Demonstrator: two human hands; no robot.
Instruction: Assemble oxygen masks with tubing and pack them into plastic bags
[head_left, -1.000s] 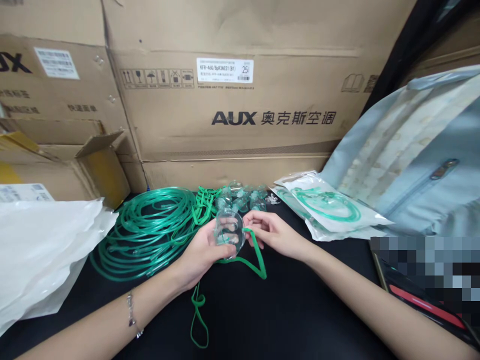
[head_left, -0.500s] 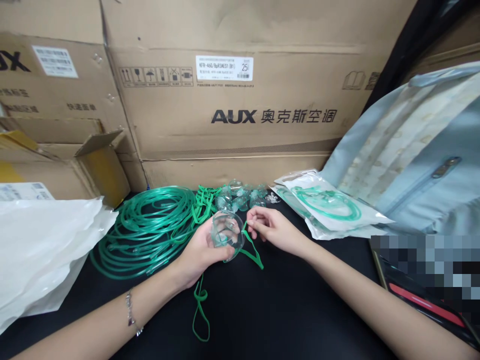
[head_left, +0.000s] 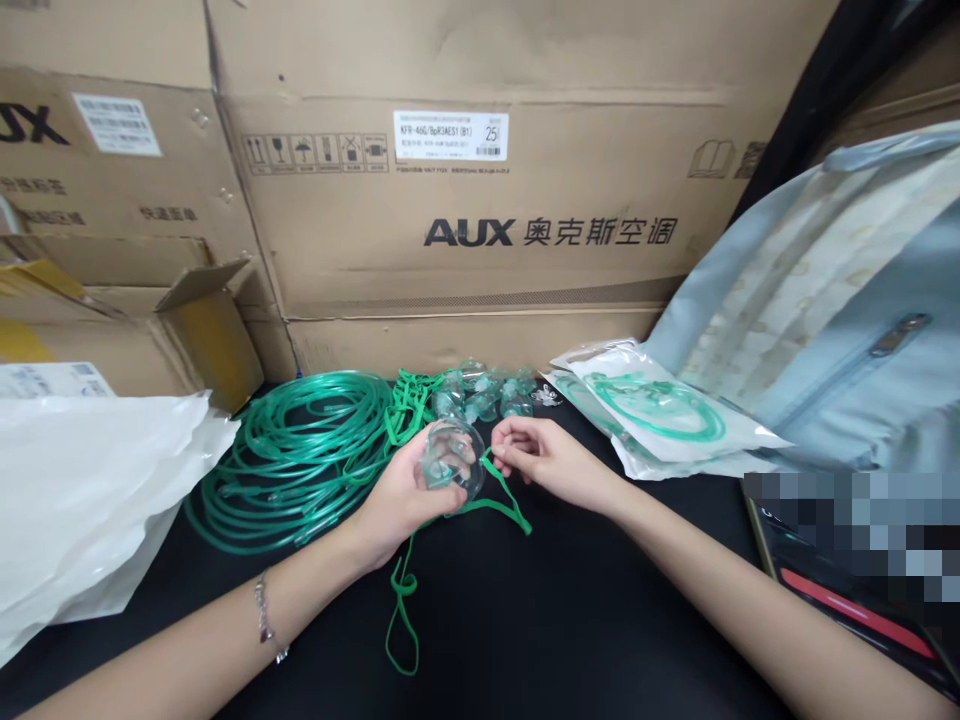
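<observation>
My left hand [head_left: 409, 495] is closed around a clear oxygen mask [head_left: 466, 462], its thumb across the near side and fingers showing through the plastic. At the mask's right edge, my right hand [head_left: 536, 455] pinches a green elastic strap [head_left: 510, 492] close to the rim. The strap droops to the right and runs back beneath the mask; whether its end passes through the mask's side hole is too small to tell. A looped end of green strap [head_left: 403, 625] hangs below my left wrist onto the black table [head_left: 570, 620].
Coiled green tubing [head_left: 300, 460] lies left, beside a heap of green straps [head_left: 412, 400]. Several clear masks [head_left: 480, 390] and small metal clips [head_left: 546, 395] sit behind my hands. Packed sets [head_left: 660, 410] lie right, white bags [head_left: 90, 490] left, a large carton [head_left: 480, 270] behind.
Both hands stay nearly in place. The mask has turned slightly in my left hand, and more of the strap shows beneath it.
</observation>
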